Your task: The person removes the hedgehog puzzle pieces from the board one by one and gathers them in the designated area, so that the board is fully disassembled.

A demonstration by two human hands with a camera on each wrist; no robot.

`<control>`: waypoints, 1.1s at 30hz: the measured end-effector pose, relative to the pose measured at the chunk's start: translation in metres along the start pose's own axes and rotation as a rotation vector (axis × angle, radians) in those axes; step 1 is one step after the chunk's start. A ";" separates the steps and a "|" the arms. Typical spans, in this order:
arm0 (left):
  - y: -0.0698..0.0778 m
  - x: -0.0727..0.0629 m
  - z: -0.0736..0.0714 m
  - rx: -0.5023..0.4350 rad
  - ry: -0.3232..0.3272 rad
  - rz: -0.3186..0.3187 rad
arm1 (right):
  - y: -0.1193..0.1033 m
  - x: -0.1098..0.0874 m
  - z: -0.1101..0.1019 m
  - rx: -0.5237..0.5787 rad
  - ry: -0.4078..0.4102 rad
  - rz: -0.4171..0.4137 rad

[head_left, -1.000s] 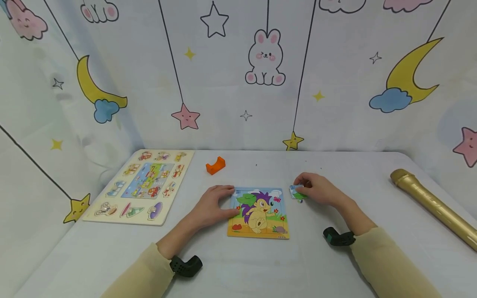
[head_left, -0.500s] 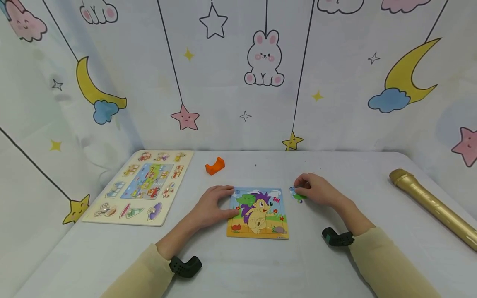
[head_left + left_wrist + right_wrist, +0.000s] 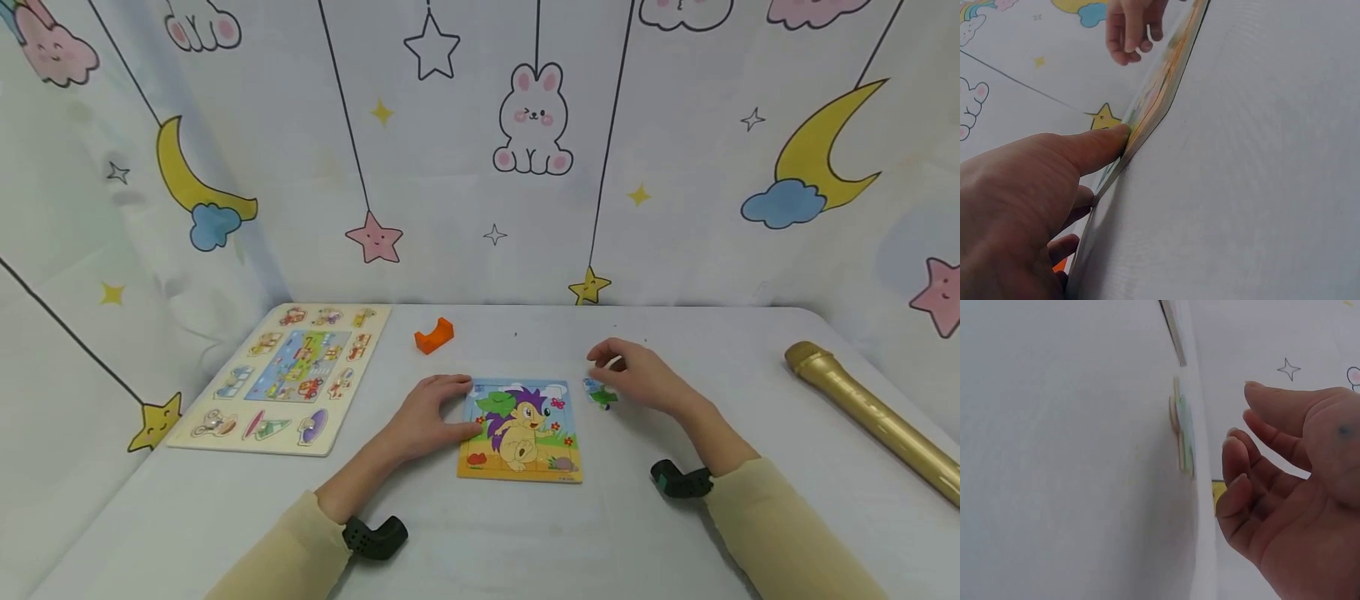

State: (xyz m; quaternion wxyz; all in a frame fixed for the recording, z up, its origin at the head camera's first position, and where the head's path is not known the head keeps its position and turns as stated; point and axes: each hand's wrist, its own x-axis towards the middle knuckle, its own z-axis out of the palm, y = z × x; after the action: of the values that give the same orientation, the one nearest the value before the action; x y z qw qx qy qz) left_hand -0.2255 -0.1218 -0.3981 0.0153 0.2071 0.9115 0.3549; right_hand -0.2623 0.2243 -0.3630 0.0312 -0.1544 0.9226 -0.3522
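A square hedgehog jigsaw puzzle [image 3: 520, 429] lies flat at the middle of the table. My left hand [image 3: 429, 419] rests at its left side, thumb lying over the edge and index fingertip near the far left corner. The left wrist view shows that thumb [image 3: 1100, 149] on the puzzle's rim. Right of the puzzle sits a small pile of blue and green jigsaw pieces [image 3: 602, 395]. My right hand [image 3: 637, 377] hovers just over the pile with nothing in it. In the right wrist view, its bent fingers stand apart from the layered pieces [image 3: 1182, 431].
A wooden peg puzzle board [image 3: 352, 358] lies at the back left. An orange curved block [image 3: 434, 336] sits behind the jigsaw. A gold microphone [image 3: 870, 417] lies along the right side. A printed cloth [image 3: 450, 183] hangs behind the table.
My right hand has let go of the jigsaw pieces and risen slightly, thumb and fingers parting. The pieces stay on the table. My left hand has kept its place on the puzzle.
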 end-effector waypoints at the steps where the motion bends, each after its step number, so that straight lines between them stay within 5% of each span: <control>1: 0.000 0.000 0.000 0.000 -0.001 0.001 | -0.002 0.000 0.000 0.006 -0.002 -0.003; 20: 0.000 0.000 0.000 0.003 0.006 0.011 | -0.056 0.020 0.034 0.116 -0.088 -0.068; 33: 0.000 0.000 0.000 -0.001 0.006 0.006 | -0.058 0.023 0.056 0.055 -0.205 -0.040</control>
State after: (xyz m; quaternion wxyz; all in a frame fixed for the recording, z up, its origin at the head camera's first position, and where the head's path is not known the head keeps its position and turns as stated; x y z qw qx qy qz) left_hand -0.2254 -0.1218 -0.3975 0.0118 0.2087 0.9108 0.3561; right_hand -0.2593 0.1407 -0.3659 0.1223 -0.2072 0.9012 -0.3605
